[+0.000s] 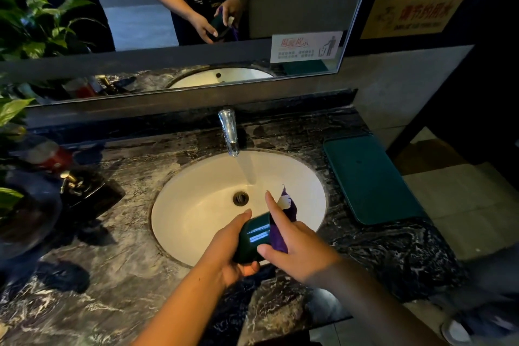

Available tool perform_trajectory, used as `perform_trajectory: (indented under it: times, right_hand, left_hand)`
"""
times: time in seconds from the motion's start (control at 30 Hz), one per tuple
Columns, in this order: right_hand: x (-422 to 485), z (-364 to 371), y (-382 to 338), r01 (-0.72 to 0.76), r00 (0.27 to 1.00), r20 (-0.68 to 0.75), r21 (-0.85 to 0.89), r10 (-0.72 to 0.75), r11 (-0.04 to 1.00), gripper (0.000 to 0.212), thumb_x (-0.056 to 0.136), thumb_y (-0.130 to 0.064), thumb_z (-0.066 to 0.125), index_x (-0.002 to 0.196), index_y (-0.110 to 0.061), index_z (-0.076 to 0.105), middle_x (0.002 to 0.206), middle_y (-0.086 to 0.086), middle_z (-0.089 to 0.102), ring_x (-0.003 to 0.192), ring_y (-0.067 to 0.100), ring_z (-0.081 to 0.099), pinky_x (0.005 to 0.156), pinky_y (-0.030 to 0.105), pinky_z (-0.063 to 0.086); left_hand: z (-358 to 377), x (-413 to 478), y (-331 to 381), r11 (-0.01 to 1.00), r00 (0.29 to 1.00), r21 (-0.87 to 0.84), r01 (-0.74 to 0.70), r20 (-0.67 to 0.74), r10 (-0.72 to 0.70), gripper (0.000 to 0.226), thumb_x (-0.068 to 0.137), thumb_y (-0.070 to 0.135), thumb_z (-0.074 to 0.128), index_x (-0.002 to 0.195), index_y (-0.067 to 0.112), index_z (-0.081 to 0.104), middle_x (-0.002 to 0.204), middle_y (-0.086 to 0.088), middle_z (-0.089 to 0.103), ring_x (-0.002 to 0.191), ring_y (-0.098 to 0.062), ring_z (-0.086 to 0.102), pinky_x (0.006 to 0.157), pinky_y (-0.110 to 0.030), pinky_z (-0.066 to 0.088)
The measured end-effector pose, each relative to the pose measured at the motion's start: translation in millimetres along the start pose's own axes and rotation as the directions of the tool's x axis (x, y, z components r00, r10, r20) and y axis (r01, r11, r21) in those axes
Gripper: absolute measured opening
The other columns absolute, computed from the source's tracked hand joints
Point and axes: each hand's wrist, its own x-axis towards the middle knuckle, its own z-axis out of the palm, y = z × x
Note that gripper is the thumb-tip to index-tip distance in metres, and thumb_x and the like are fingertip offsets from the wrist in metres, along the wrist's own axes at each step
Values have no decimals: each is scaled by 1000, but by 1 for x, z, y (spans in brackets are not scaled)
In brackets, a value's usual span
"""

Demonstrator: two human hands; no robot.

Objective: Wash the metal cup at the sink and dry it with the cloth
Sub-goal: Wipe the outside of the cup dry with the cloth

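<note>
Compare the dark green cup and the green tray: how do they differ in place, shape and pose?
The cup is held in the left hand above the sink; the tray lies flat on the counter. The cup is round and tilted; the tray is a flat rectangle. Both are dark green.

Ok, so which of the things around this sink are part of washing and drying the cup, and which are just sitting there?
Part of the job:
- dark green cup, gripped by the left hand
- purple cloth, held in the right hand
- running tap
- white sink

Just lying about:
- green tray
- soap dispenser
- leafy plant
- red-and-white bottle
</note>
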Motion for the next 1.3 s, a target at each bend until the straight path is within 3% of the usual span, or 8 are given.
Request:
perform_trajectory:
  times: [0.1, 0.23, 0.47, 0.63, 0.73, 0.9, 1.1, 1.3]
  right_hand:
    - [0, 1, 10, 0, 999, -37, 77, 3, 997, 94, 96, -47, 58, 155, -51, -15, 103, -2, 63, 85, 8, 63, 79, 26, 53]
    - [2, 11, 22, -26, 992, -116, 153, 44, 988, 97, 83, -62, 57, 148, -63, -15, 117, 2, 66, 103, 15, 66, 98, 42, 53]
    - [-7, 13, 34, -39, 956, -229, 522, 184, 852, 103, 73, -49, 74, 159, -36, 20, 146, -11, 51, 131, 9, 55, 115, 42, 43]
    - [-10, 5, 34, 48, 902, -199, 928, 383, 370, 49, 83, -5, 72, 131, -7, 62, 121, 20, 72, 106, 31, 71, 87, 41, 60]
    - [-14, 3, 36, 75, 916, -93, 995, 389, 62, 47, 79, -10, 68, 124, 3, 67, 119, 25, 72, 104, 36, 73, 85, 45, 62]
    - [-18, 11, 49, 40, 918, 26, 987, 395, -158, 40, 78, -20, 67, 111, 0, 76, 120, 23, 73, 98, 35, 76, 70, 48, 64]
    - [-23, 18, 62, 67, 897, 33, 975, 440, -210, 51, 87, -25, 56, 132, -2, 64, 131, 22, 68, 112, 37, 70, 84, 55, 61]
    - [-32, 7, 74, 159, 812, -136, 987, 568, 10, 63, 69, -23, 71, 130, -7, 64, 122, 21, 72, 115, 41, 67, 106, 57, 46]
  left_hand:
    - [4, 1, -4, 997, 997, 21, -70, -18, 71, 41, 92, 50, 58, 102, 11, 70, 75, -8, 70, 56, -18, 61, 43, -23, 46]
    - [10, 4, -11, 974, 970, 50, -221, -96, 225, 42, 97, 49, 51, 104, 11, 67, 84, -11, 71, 67, -21, 63, 50, -26, 47]
    - [10, 3, -17, 894, 878, 127, -430, -172, 447, 38, 98, 42, 54, 100, 5, 62, 89, -16, 67, 73, -27, 67, 46, -29, 48]
    - [2, 3, -17, 867, 848, 92, -489, -181, 498, 34, 99, 39, 52, 101, 7, 62, 94, -15, 65, 79, -26, 64, 48, -31, 49]
    - [-6, 5, -15, 883, 870, 2, -469, -171, 462, 34, 100, 39, 49, 102, 8, 63, 95, -13, 65, 82, -25, 62, 50, -31, 49]
    - [-9, 2, -19, 934, 955, -210, -290, -124, 268, 30, 97, 44, 53, 95, 17, 64, 92, -13, 68, 84, -28, 62, 62, -36, 48]
    - [-4, 1, -29, 927, 979, -316, -201, -94, 180, 29, 95, 44, 55, 99, 17, 65, 99, -13, 68, 87, -27, 63, 63, -36, 47]
    - [-8, 5, -30, 925, 983, -333, -185, -79, 168, 30, 93, 46, 57, 102, 18, 65, 107, -16, 66, 93, -30, 63, 60, -35, 49]
